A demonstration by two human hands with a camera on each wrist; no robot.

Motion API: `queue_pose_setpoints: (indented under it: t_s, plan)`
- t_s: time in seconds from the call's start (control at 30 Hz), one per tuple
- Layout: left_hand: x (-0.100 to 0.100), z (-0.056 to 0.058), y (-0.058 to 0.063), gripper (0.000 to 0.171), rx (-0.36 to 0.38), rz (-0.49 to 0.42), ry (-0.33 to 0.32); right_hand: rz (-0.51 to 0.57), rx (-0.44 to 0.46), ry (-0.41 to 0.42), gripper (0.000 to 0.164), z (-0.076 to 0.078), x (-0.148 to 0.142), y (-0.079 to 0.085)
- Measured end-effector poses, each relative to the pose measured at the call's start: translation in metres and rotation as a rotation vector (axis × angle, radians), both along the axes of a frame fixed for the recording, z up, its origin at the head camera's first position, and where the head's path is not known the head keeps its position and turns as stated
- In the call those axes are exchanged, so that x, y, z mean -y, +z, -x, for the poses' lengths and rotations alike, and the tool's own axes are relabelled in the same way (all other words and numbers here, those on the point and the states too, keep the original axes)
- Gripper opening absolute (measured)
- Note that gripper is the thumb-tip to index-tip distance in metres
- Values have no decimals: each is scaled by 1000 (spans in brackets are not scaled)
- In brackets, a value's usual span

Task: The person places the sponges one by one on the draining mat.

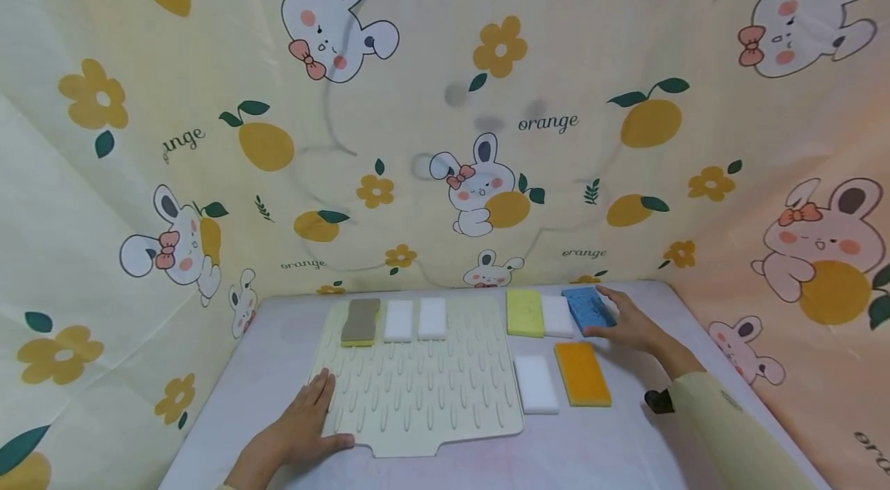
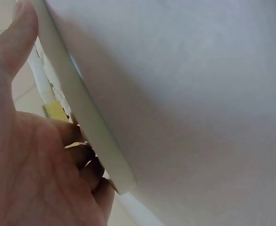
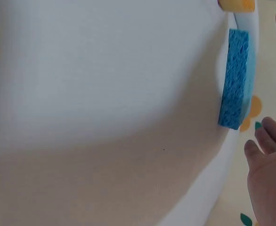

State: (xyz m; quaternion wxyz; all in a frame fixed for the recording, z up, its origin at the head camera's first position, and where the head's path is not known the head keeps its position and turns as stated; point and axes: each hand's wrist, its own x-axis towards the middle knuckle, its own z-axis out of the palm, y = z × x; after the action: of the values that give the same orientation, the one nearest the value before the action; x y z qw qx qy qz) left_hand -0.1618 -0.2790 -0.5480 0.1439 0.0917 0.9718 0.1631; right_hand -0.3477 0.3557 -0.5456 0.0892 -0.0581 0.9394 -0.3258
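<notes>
My left hand (image 1: 302, 416) rests along the left edge of a cream ridged drying mat (image 1: 406, 440), thumb by its front corner. In the left wrist view, the thumb and fingers lie along the edge of the mat (image 2: 88, 113). At the back right, my right hand (image 1: 633, 324) is beside a blue sponge (image 1: 587, 310), thumb and forefinger spread around its right end. The right wrist view shows the blue sponge (image 3: 234, 80) lying flat, with loosely extended fingers (image 3: 253, 153) apart from it.
On the mat's back row lie a grey-topped yellow sponge (image 1: 361, 322) and two white sponges (image 1: 399, 321) (image 1: 433, 318). Right of the mat are a yellow-green sponge (image 1: 524, 313), a white one (image 1: 558, 317), another white one (image 1: 537, 384) and an orange sponge (image 1: 582, 374). Patterned cloth (image 1: 417, 243) surrounds the table.
</notes>
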Motion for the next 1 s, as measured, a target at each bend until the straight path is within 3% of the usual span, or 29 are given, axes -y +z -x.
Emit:
queue_pose_setpoints:
  t_s: [0.33, 0.6, 1.0]
  plan:
    - [-1, -1, 0, 124, -1, -28, -8, -39, 100, -19, 148, 15, -5, -11]
    - [-1, 1, 0, 126, 7, 10, 12, -104, 77, -38, 146, 19, -5, -14]
    - [-1, 0, 0, 124, -1, -8, 2, -146, 39, -34, 144, 14, 1, -17]
